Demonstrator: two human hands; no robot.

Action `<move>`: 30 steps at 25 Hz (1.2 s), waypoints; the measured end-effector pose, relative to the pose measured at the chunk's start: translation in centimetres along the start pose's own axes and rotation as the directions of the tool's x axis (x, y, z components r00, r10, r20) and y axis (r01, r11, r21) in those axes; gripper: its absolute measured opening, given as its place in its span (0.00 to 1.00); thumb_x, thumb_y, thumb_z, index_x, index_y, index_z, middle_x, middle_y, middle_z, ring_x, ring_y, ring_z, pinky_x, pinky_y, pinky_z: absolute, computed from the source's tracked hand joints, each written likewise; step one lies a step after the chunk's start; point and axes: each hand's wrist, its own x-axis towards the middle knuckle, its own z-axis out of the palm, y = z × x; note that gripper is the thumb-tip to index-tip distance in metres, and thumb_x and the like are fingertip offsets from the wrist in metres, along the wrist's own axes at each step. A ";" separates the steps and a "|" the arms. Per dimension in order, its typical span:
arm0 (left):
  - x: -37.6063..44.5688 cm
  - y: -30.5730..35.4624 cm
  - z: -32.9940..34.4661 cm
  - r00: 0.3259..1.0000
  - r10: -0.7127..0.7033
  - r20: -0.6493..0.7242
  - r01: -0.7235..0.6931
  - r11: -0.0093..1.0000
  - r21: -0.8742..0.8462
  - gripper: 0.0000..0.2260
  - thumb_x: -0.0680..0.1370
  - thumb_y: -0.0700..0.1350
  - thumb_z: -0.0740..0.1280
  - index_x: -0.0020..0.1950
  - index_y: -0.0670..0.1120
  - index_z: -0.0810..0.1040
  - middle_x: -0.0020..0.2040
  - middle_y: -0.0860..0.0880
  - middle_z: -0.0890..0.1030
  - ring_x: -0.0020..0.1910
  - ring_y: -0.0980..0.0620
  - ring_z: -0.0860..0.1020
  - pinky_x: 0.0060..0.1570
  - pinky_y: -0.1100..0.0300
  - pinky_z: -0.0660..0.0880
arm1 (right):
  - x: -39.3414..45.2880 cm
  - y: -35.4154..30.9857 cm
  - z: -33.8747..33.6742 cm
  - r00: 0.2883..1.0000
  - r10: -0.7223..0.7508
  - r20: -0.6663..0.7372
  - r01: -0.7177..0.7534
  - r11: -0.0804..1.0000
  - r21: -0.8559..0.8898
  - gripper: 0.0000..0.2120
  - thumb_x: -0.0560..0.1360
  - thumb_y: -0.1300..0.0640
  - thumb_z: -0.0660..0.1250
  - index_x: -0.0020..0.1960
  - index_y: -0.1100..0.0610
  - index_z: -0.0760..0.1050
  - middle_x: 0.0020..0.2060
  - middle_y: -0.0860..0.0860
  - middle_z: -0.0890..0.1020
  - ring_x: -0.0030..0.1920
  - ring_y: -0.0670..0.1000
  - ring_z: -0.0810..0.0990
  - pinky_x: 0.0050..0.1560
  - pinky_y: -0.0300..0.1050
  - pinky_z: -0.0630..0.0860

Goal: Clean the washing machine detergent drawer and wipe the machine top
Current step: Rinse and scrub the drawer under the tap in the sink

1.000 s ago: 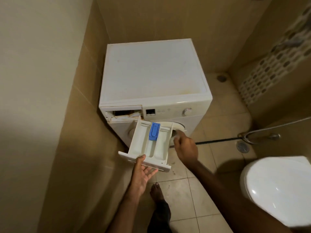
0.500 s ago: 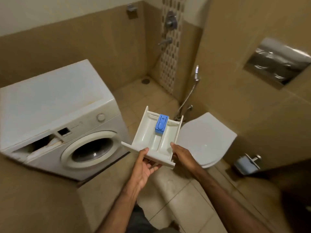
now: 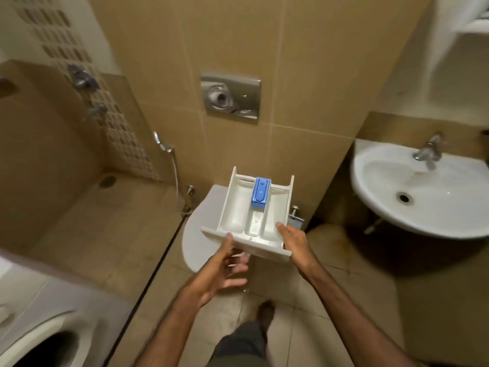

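Tan tiled walls (image 3: 304,75) filled the upper half of the frame, with a patterned mosaic strip (image 3: 79,64) running down the upper left and blurred shower fittings (image 3: 82,79) on it. The tiled floor (image 3: 105,221) spread across the lower half. A white washbasin (image 3: 423,192) sat at the right edge, its chrome tap (image 3: 428,152) above the bowl and the drain hole dark in the middle. In the lower left corner came the washing machine (image 3: 39,327), blurred, only its top edge and dark round door showing. Centre frame, a closed white toilet lid (image 3: 197,234) lay below the steel flush plate (image 3: 230,98) on the wall, with a hand-spray hose (image 3: 173,168) hanging to its left.

And there was the detergent drawer (image 3: 238,207), out of the machine and held over the toilet lid, right in the middle of the frame, front panel towards the camera, open side up. A blue insert (image 3: 260,192) sat in its middle compartment, towards the far end.

The left hand (image 3: 225,274) was under the front panel, thumb on the panel's upper edge, fingers beneath it. The right hand (image 3: 293,243) gripped the drawer's right front corner, thumb over the side wall. The hands stood apart, one at each end of the front panel. At bottom centre, a bare foot (image 3: 266,312) on the floor.
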 end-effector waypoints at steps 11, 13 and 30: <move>17.2 14.1 13.5 0.965 -0.072 0.251 -0.041 0.907 0.419 0.31 0.77 0.71 0.62 0.70 0.50 0.78 0.59 0.43 0.86 0.58 0.45 0.83 0.62 0.44 0.78 | 4.1 -5.0 -21.4 0.976 0.147 -0.160 -0.141 0.989 0.049 0.16 0.84 0.51 0.64 0.62 0.59 0.83 0.56 0.53 0.88 0.59 0.55 0.86 0.64 0.51 0.80; 19.6 15.3 18.8 0.900 -0.159 0.405 -0.028 0.908 0.418 0.29 0.79 0.69 0.61 0.69 0.50 0.80 0.59 0.42 0.85 0.54 0.45 0.82 0.58 0.47 0.80 | 4.3 -5.7 -24.5 0.972 0.178 -0.152 -0.164 0.981 0.100 0.16 0.84 0.51 0.64 0.64 0.59 0.81 0.57 0.54 0.87 0.60 0.55 0.85 0.64 0.51 0.80; 25.6 8.7 45.1 0.977 0.030 0.211 -0.058 0.991 0.123 0.15 0.82 0.51 0.67 0.65 0.44 0.79 0.52 0.40 0.87 0.48 0.38 0.87 0.40 0.49 0.84 | 5.4 -4.8 -40.3 0.718 0.420 -0.555 -0.118 0.859 0.498 0.22 0.81 0.36 0.62 0.69 0.48 0.73 0.60 0.51 0.80 0.60 0.56 0.80 0.46 0.56 0.83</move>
